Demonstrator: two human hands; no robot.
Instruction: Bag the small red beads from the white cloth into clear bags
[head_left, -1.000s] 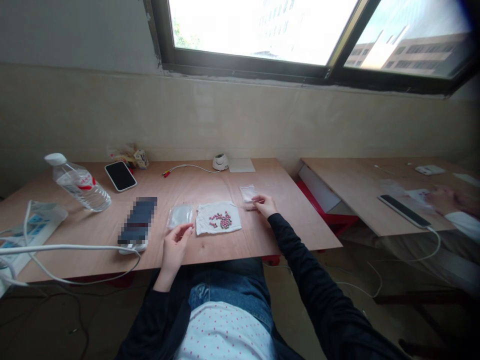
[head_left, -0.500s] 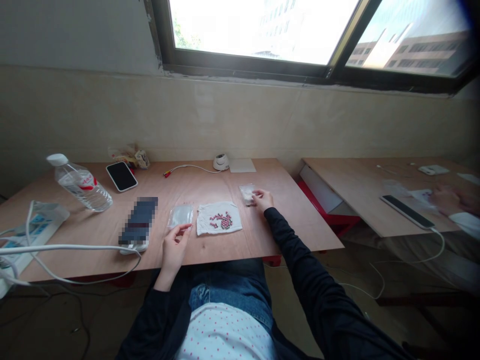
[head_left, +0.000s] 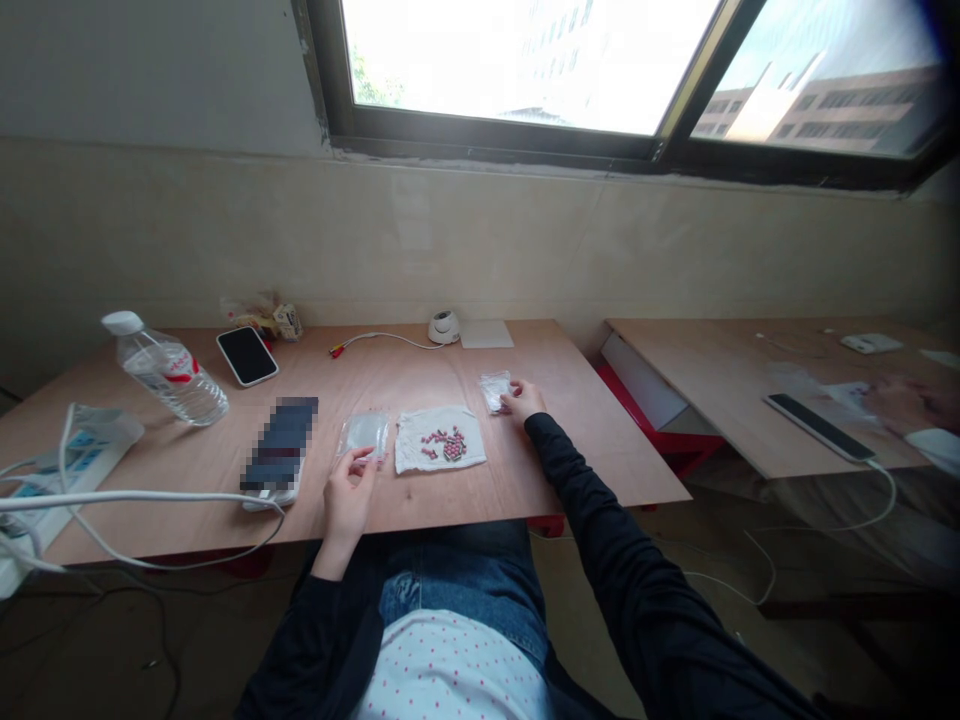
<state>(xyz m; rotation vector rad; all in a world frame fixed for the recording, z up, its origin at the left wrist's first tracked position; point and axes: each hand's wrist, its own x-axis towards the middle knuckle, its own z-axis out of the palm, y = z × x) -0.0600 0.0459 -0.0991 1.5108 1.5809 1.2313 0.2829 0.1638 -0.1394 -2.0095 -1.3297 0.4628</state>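
A flat clear plastic bag [head_left: 365,428] lies on the wooden table, its near edge pinched between the thumb and fingertips of my left hand [head_left: 350,490]. To its right, a white cloth [head_left: 409,455] carries several small pink-red and dark beads [head_left: 453,446], partly clustered and partly scattered. Beyond the cloth's right side, my right hand [head_left: 526,399] closes its fingers on a small clear packet with whitish contents [head_left: 494,391]. What exactly is inside the packet is too small to tell.
A water bottle [head_left: 169,370], a white-edged phone [head_left: 247,355], a blurred-out phone [head_left: 281,450] and a power strip [head_left: 82,465] with cables occupy the left. A dome camera [head_left: 443,326] stands at the back. At the right-hand table another person's hand [head_left: 896,402] shows.
My left fingertips have shifted slightly left along the bag's near edge. The packet at my right hand looks tipped up a little more. The view has shifted slightly.
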